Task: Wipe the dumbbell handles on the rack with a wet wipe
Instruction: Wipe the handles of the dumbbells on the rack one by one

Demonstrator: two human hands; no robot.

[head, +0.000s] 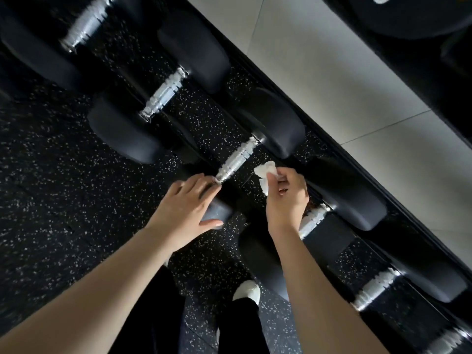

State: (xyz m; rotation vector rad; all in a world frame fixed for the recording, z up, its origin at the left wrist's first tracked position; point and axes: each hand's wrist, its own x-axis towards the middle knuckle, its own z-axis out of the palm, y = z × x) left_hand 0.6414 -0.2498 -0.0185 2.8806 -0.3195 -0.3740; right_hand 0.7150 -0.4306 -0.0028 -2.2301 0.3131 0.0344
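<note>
Speckled floor (51, 175) beneath; wipe (265, 172) in right hand (287, 198) beside chrome handle (236, 159).

Below everything we see black rubber gym flooring (63, 175) flecked with white and grey specks, filling the left side and showing through the gaps. Along the upper right runs a band of light grey tile floor (332, 72) with thin grout lines crossing it. Up in the top right corner sits a round black weight plate (408, 19), only partly in frame, with a bit of white marking on it that we can't read. Down at the bottom we spot black trousers (153, 315) and a white shoe (247, 290) standing on the speckled flooring.
</note>
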